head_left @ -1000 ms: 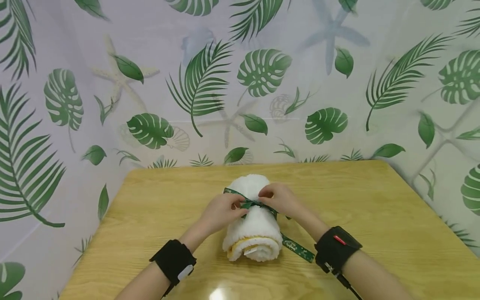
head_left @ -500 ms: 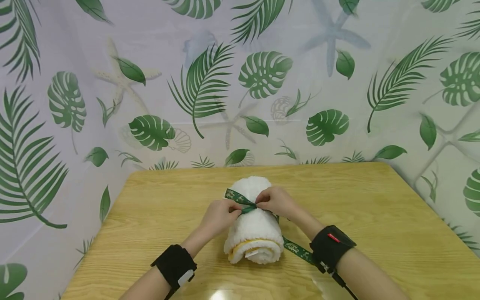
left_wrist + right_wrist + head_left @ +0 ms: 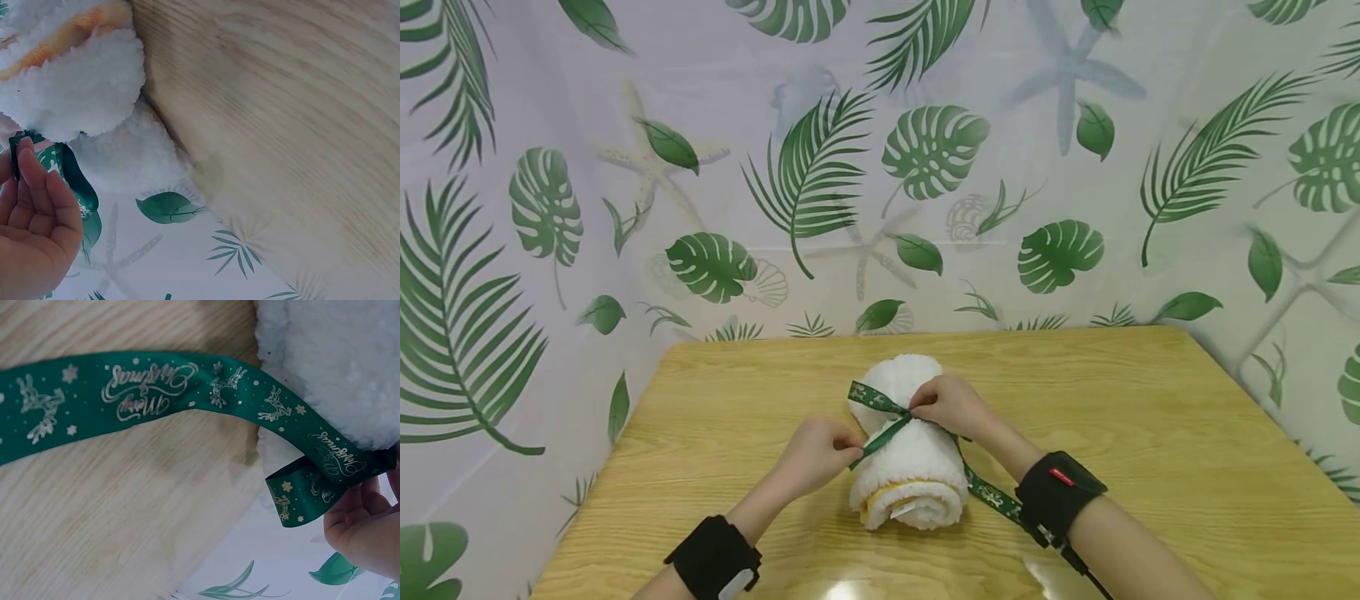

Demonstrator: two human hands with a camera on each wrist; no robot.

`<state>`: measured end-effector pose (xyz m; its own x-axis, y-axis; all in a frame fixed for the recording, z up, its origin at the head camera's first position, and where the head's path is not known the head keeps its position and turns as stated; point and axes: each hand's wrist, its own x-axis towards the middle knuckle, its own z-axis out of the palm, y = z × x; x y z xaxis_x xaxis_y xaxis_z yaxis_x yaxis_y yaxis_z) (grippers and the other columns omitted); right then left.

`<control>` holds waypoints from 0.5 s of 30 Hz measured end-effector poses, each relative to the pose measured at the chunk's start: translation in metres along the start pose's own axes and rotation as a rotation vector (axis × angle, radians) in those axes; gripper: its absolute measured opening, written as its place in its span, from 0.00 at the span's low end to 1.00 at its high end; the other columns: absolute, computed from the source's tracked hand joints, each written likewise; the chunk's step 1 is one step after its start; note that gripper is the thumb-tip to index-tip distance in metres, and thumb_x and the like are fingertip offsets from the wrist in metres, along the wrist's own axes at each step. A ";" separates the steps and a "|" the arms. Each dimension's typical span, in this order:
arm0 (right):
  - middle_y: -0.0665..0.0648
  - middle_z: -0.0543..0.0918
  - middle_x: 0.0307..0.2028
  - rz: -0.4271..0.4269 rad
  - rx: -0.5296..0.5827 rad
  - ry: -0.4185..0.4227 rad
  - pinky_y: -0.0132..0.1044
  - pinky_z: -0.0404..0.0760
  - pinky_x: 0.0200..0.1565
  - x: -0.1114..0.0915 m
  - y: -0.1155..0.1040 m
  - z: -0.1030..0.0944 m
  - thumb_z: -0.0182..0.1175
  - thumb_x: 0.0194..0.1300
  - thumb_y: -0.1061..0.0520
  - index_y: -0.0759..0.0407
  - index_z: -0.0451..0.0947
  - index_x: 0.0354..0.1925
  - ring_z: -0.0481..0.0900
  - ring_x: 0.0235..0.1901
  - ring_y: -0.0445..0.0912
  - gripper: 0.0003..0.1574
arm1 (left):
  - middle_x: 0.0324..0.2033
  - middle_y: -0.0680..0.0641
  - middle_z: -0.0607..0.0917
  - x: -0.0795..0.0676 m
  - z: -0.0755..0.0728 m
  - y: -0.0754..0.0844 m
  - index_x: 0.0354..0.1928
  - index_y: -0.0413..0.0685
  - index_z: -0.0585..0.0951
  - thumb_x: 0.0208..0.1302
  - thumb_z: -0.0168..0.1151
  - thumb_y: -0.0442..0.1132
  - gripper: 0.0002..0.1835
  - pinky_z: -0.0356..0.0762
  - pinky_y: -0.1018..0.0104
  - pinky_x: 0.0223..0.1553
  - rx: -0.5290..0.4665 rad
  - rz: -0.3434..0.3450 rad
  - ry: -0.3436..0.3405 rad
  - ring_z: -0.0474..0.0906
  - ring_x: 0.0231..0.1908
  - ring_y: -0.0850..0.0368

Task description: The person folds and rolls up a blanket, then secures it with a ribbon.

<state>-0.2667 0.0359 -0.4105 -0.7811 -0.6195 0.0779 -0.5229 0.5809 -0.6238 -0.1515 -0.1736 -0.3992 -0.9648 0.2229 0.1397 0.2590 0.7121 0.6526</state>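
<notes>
A rolled white fleecy blanket (image 3: 910, 467) with a yellow-orange inner layer stands mid-table, cinched at its waist by a green ribbon (image 3: 874, 397). Left of the knot, my left hand (image 3: 816, 457) pinches a ribbon strand between thumb and fingertips and holds it taut toward the lower left. My right hand (image 3: 953, 406) pinches the ribbon right at the knot. In the right wrist view, the ribbon (image 3: 150, 394) shows gold "Merry Christmas" print, and a small loop hangs beside the right hand (image 3: 365, 519). The fingers of the left hand (image 3: 40, 219) are at the ribbon below the fleece.
The wooden table (image 3: 737, 400) runs back to a leaf-printed backdrop (image 3: 842, 275). A long ribbon tail (image 3: 992, 496) trails over the table on the right toward the black wristband (image 3: 1060, 497). Another black band (image 3: 715, 557) circles the left wrist.
My left hand has moved from the knot down and left, drawing a ribbon strand out straight. The right hand has shifted slightly toward the knot and pinches there.
</notes>
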 end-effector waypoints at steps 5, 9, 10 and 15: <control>0.52 0.83 0.27 -0.010 -0.003 0.003 0.34 0.75 0.30 0.000 -0.001 -0.002 0.63 0.58 0.63 0.62 0.84 0.32 0.77 0.29 0.44 0.04 | 0.23 0.54 0.82 -0.005 -0.005 -0.003 0.28 0.44 0.85 0.57 0.62 0.33 0.04 0.71 0.68 0.26 -0.001 -0.044 -0.032 0.73 0.24 0.64; 0.51 0.83 0.27 -0.026 -0.012 0.005 0.33 0.75 0.29 0.000 -0.001 -0.002 0.63 0.58 0.63 0.61 0.84 0.32 0.77 0.28 0.43 0.04 | 0.22 0.54 0.81 -0.006 -0.010 -0.006 0.26 0.44 0.85 0.56 0.63 0.32 0.04 0.70 0.68 0.24 0.001 -0.067 -0.066 0.71 0.22 0.63; 0.51 0.83 0.27 -0.031 -0.013 0.006 0.33 0.75 0.30 -0.001 -0.001 -0.001 0.63 0.58 0.63 0.61 0.84 0.32 0.77 0.28 0.43 0.04 | 0.21 0.54 0.81 -0.006 -0.012 -0.007 0.26 0.44 0.85 0.56 0.63 0.32 0.04 0.69 0.68 0.23 0.001 -0.072 -0.078 0.71 0.21 0.63; 0.53 0.82 0.31 -0.048 0.011 0.033 0.36 0.75 0.33 -0.007 0.001 -0.002 0.60 0.62 0.61 0.63 0.83 0.36 0.77 0.32 0.45 0.07 | 0.23 0.54 0.82 -0.002 -0.015 -0.007 0.29 0.44 0.85 0.57 0.65 0.39 0.05 0.70 0.67 0.24 0.030 -0.073 -0.169 0.73 0.23 0.61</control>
<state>-0.2622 0.0420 -0.4097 -0.7664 -0.6283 0.1333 -0.5562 0.5454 -0.6270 -0.1519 -0.1886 -0.3927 -0.9603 0.2768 -0.0357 0.1924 0.7493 0.6337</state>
